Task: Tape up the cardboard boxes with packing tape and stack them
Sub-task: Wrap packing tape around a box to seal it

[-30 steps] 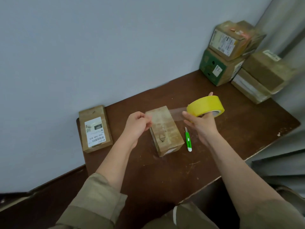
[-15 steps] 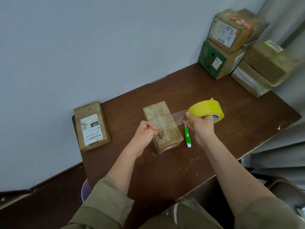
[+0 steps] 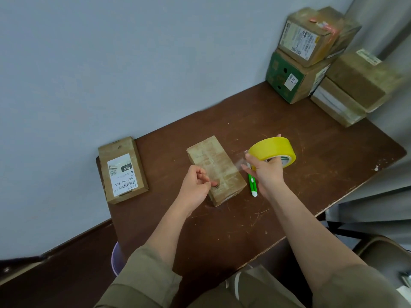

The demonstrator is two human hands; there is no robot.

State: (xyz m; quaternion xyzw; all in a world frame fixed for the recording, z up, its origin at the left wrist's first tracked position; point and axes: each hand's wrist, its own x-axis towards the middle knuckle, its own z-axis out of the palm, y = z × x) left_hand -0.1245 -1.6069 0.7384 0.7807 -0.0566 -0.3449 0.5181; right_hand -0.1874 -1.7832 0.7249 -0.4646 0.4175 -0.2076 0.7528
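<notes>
Grip first: your right hand was curled round the yellow tape roll, fingers through its core and thumb against the outer face, holding it tilted just above the table and to the right of the small box. A clear strip of tape ran from the roll toward the box's top. Your left hand sat at the box's near left edge with fingers curled; its tips looked pinched on the strip's free end at the lid, though the clear film was too faint there to confirm.

Box position: centre of table, long axis running away from you, between your 2 hands. A green cutter lay on the table touching or just beside the box's right side, partly under your right wrist.

Step in hand, by my reading: laying 1 strip across the lid. Next move likely called for pressing the free end down firmly, keeping the strip taut, then reaching the cutter to sever it.

Surroundings: 1 labelled box lay flat at the left near the wall; 4 boxes stood in 2 stacks of 2 at the far right corner, the apparent stacking place.
</notes>
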